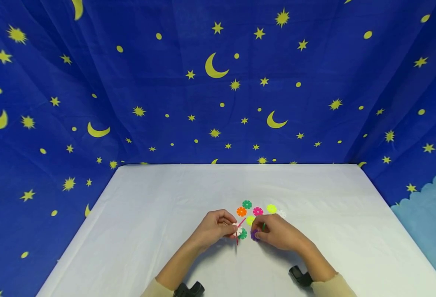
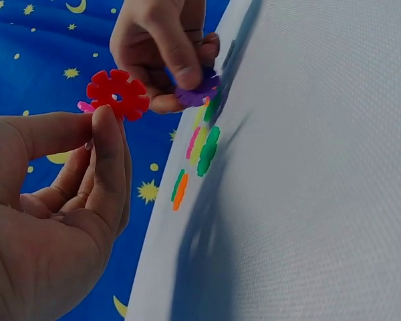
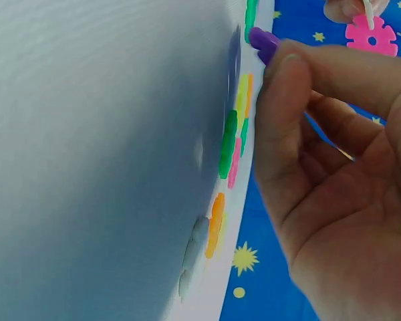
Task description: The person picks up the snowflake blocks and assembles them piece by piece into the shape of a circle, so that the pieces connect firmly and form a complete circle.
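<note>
In the head view my left hand (image 1: 212, 227) pinches a small joined cluster of notched plastic discs: a white disc (image 1: 237, 229) with a red disc (image 2: 120, 99) and a pink disc (image 3: 372, 40) set at angles to it. My right hand (image 1: 279, 233) holds a purple notched disc (image 1: 254, 235) between thumb and fingers, a little right of the cluster and apart from it. Below the cluster lies a green disc (image 1: 243, 234). Another green disc (image 1: 264, 226) is mostly hidden by the right hand. Beside that hand a yellow disc (image 1: 250, 220) is partly covered.
Just beyond the hands, loose discs lie flat on the white-covered table (image 1: 158, 206): green (image 1: 247, 204), orange (image 1: 241, 211), pink (image 1: 258, 211), yellow (image 1: 271, 208) and white (image 1: 282, 213). A blue curtain (image 1: 188, 95) with stars and moons surrounds the table's back and sides.
</note>
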{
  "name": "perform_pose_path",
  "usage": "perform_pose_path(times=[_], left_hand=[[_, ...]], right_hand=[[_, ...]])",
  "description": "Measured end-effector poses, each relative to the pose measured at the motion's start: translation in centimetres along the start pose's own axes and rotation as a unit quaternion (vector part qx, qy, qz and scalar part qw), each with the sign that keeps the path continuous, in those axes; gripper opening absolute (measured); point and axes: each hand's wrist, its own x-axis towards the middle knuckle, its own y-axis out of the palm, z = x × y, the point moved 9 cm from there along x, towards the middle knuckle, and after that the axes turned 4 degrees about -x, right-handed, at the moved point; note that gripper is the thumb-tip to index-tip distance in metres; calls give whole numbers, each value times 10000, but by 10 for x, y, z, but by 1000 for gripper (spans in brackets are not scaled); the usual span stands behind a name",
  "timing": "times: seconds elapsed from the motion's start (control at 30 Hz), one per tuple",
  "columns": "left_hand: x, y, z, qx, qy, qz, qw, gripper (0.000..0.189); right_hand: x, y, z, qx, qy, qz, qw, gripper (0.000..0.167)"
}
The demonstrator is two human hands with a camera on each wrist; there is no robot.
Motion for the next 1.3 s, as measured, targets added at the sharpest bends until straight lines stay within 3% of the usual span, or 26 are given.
perform_pose_path(times=[0.27,0.57,0.77,0.97,1.3], left_hand=[[-1,0,-3,-82,-14,-9,10000,15],[-1,1,-3,-182,37,42,9998,18],[-2,2,-5,-119,15,57,9999,16],[-2,3,-6,18,37,64,10000,11],[-2,5,-5,176,110,90,9997,12]], right_hand=[[2,-15,-2,1073,23,-624,9923,8],[1,-22,-1,2010,134,-842,9759,14],[-4,-33,14,2157,239,-901,9720,18],[-10,-41,37,2003,99,-963,9749,20],[-9,-40,34,2044,218,-1087,9726,18]])
